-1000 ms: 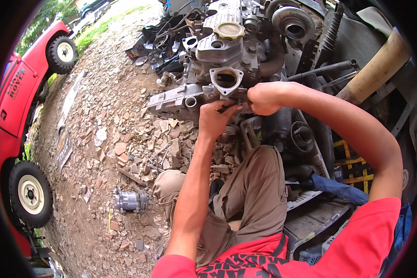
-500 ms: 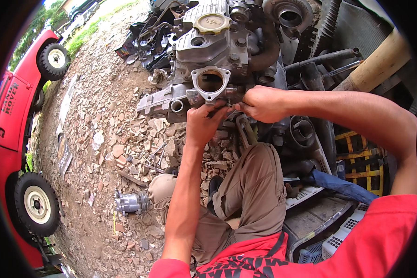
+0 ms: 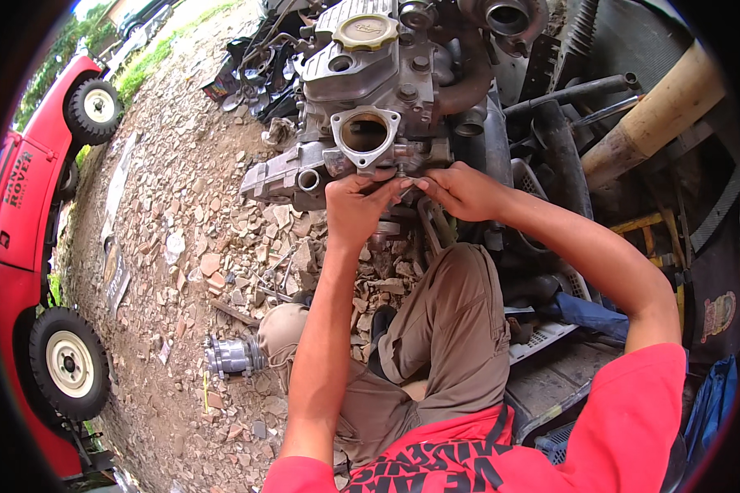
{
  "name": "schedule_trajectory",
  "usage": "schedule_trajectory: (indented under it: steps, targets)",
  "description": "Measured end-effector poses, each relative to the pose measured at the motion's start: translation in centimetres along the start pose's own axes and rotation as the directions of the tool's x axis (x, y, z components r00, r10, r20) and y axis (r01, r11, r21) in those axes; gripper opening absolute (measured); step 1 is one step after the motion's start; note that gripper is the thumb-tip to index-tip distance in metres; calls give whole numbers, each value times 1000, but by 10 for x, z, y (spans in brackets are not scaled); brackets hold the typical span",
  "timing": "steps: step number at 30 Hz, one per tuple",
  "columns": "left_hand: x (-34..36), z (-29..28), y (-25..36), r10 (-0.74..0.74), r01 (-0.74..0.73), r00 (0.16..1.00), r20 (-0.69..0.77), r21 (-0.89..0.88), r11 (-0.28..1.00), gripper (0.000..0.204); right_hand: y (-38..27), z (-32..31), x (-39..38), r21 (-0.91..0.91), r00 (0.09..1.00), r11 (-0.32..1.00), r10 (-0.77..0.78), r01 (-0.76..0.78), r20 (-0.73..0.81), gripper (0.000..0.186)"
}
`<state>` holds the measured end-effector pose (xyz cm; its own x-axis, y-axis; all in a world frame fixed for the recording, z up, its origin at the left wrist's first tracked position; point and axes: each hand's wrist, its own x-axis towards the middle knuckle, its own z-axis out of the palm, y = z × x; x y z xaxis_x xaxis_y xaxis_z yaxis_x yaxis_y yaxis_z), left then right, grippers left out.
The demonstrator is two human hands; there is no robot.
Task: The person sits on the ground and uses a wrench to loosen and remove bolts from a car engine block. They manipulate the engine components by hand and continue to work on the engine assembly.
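Note:
A grimy metal engine (image 3: 362, 82) stands in front of me, with a yellowish oil filler cap (image 3: 365, 32) on top. Facing me on it is a three-cornered flange (image 3: 366, 160) around a round dark opening. My left hand (image 3: 355, 207) is closed just under this flange, thumb and fingers pinched together toward the right. My right hand (image 3: 462, 193) meets it there, its thumb and forefinger also pinched. A small bolt-like piece (image 3: 401, 173) shows at the fingertips below the flange's right corner. Whatever the fingers grip is too small and covered to name.
Broken stone covers the ground (image 3: 164, 271); a cylindrical metal part (image 3: 232, 357) lies beside my left knee. A red vehicle (image 3: 25, 214) is parked at far left. On my right are a thick pale pole (image 3: 654, 115), dark pipes (image 3: 571, 94) and a blue cloth (image 3: 588, 312).
My right elbow has dropped and come inward, nearer my body. Both hands remain together below the flange, the right fingers slightly shifted. The view has tilted a little.

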<state>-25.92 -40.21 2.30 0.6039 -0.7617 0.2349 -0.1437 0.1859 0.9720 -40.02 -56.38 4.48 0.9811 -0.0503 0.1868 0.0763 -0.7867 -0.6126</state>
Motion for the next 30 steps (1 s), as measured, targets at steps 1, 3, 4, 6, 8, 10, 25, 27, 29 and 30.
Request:
schedule_trajectory:
  steps: [1,3,4,6,8,10,25,27,29,30]
  targets:
    - [0,-1,1,-8,8,1000,2,21,1000,17,-5,-1,2,0,1000,1000,19,-19,5,42]
    - [0,-2,4,-25,25,1000,6,62,998,17,-15,-4,2,-2,998,998,60,-60,15,44]
    - [-2,-3,4,-22,22,1000,-1,57,998,17,-25,-5,3,-31,993,994,110,-108,41,41]
    - [-7,-4,3,-15,16,1000,-15,49,999,17,-43,-9,4,-94,974,975,210,-202,88,35]
    - [-9,-5,3,-22,22,1000,-4,46,999,15,-52,-12,3,-113,982,980,172,-163,75,34]
    - [-8,-7,0,-17,16,1000,15,46,999,13,-59,-17,7,-172,976,972,183,-161,119,32]
    - [-6,-8,5,-14,9,999,37,139,990,21,-136,-48,79,-766,716,642,539,-9,443,23]
    - [-7,-1,13,-7,1,999,44,153,988,22,-135,-49,86,-798,651,598,575,80,496,24]
    - [-7,-7,12,9,-19,999,49,203,979,21,-134,-47,92,-785,650,614,564,81,509,25]
    - [-7,-10,11,17,-29,998,52,227,973,21,-133,-46,94,-778,649,623,559,82,516,25]
